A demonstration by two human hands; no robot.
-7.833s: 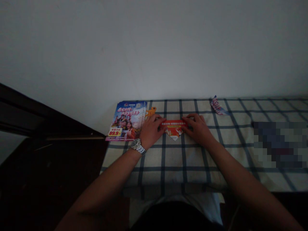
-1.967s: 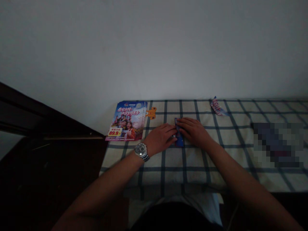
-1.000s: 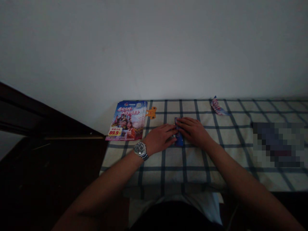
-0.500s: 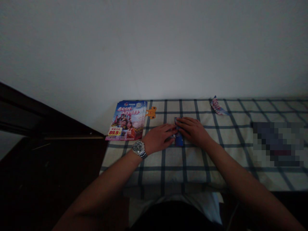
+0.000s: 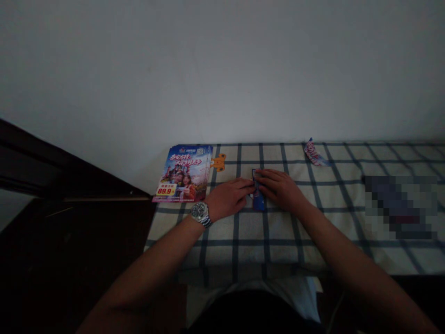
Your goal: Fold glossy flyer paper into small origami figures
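Note:
A narrow folded leaflet (image 5: 258, 201), blue with some print, lies upright in the view on the checked tablecloth. My left hand (image 5: 230, 198), with a metal watch on its wrist, comes at it from the left; its fingers are drawn together on the leaflet's left edge. From the right, my right hand (image 5: 280, 189) holds the upper part down with fingers pressed close together. Both hands' fingertips nearly meet over the paper and hide part of it, as well as the thumbs' exact grip.
A stack of printed leaflets (image 5: 182, 174) lies at the table's left end, beside a bear figure (image 5: 218, 162). At the back right is a crumpled or folded printed paper piece (image 5: 314, 153). A blurred dark object (image 5: 396, 206) lies right. A wall (image 5: 222, 69) bounds the table's (image 5: 222, 253) rear.
My left fingers have drawn slightly closer together at the leaflet's edge. The right hand and the leaflet stay almost in place.

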